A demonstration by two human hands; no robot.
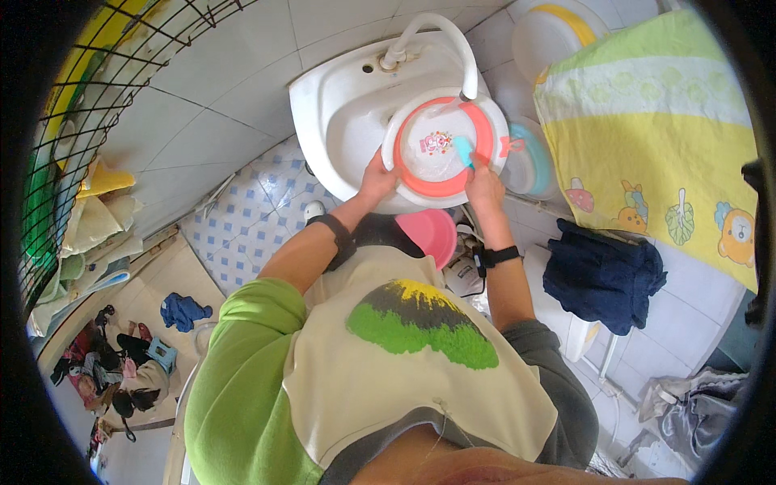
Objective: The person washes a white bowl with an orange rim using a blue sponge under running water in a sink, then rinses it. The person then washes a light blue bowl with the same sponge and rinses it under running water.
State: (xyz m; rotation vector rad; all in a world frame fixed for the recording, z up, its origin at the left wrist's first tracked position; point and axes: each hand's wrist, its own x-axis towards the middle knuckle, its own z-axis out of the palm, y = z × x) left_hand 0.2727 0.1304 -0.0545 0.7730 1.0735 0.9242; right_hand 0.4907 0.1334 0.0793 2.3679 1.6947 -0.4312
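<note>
A round white wash basin [438,187] with a coral-pink inner wall rests on the white ceramic sink [344,130], under the mouth of the curved white faucet [434,22]. A printed cartoon decorates its bottom, and the bottom looks wet. My left hand [380,177] holds the basin by its near left rim. In my right hand [485,185] is a small turquoise scrubber [464,151], held inside the basin near its right wall; its exact kind is unclear. A coral bow-shaped tab [513,144] sticks out from the basin's right rim.
A pink bucket [431,233] stands below the sink. Beside the sink, a turquoise-and-white basin [533,159] leans by the wall. At right hang a yellow patterned cloth [652,148] and dark blue fabric [603,276]. A black wire rack [91,103] borders the left.
</note>
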